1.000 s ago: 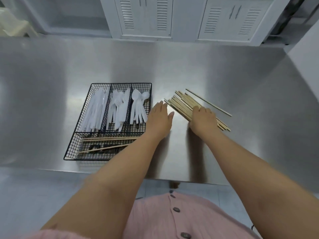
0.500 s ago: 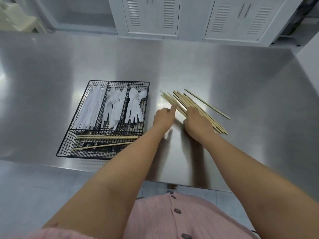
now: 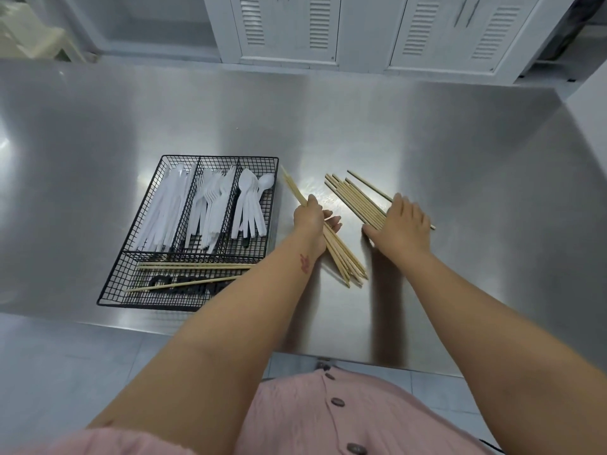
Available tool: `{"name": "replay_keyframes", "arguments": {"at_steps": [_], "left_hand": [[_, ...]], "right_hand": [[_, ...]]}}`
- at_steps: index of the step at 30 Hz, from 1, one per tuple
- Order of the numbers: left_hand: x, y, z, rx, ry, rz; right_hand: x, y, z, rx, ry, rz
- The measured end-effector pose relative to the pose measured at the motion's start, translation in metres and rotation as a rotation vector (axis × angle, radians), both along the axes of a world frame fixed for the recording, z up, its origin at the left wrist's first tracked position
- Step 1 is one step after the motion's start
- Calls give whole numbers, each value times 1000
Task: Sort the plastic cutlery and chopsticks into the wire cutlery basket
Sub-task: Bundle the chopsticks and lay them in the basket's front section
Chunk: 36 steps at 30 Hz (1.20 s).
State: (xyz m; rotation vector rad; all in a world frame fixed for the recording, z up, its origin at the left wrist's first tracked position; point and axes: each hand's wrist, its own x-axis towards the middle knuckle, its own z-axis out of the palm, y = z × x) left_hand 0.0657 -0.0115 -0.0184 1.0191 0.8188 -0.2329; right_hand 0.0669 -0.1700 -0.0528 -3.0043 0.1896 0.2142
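Cutlery sorting looks mostly done. The black wire cutlery basket [image 3: 108, 292] sits on the brushed stainless-steel desk [image 3: 361, 119], and its three upright compartments are already filled: white plastic knives [image 3: 164, 215] on the left, white plastic forks [image 3: 210, 211] in the middle, white plastic spoons [image 3: 249, 205] on the right. No loose plastic pieces show on the desk. The long front compartment holds only a few pale wooden chopsticks [image 3: 193, 266] lying across it, so the chopsticks are what remains.

The left hand [image 3: 312, 218] is closed around a bundle of wooden chopsticks [image 3: 341, 257], which slants from just beside the basket's right wall down toward the person; whether its lower tips touch the desk I cannot tell. The right hand [image 3: 402, 226] lies flat, fingers [image 3: 409, 206] spread and gripping nothing, pressing on the loose pile of wooden chopsticks [image 3: 356, 200] left on the desk, with one stray stick at its far edge.

By my judgement, the held bundle goes into the front compartment next, then the pile under the right hand.
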Motion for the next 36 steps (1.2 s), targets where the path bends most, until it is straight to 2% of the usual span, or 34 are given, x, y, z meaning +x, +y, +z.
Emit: {"name": "replay_keyframes", "arguments": {"at_steps": [5, 10, 12, 18, 20, 25, 27, 32, 36], "left_hand": [[3, 0, -3, 8, 27, 19], [4, 0, 1, -10, 23, 12], [2, 3, 3, -14, 16, -25], [1, 6, -6, 36, -24, -136], [1, 8, -4, 62, -48, -150], [2, 9, 10, 71, -105, -156], [5, 13, 13, 96, -123, -119], [6, 23, 23, 125, -153, -26], [6, 26, 30, 161, -148, -13]], "right_hand": [[8, 11, 9, -66, -97, 8], [4, 21, 11, -200, -25, 47], [-3, 22, 10, -192, -8, 52], [-12, 15, 5, 28, 25, 66], [-12, 21, 13, 132, 24, 114], [-21, 45, 38, 200, -52, 297], [-24, 52, 42, 288, -61, 350], [-31, 61, 46, 441, -83, 339], [-33, 70, 47, 599, -60, 223]]}}
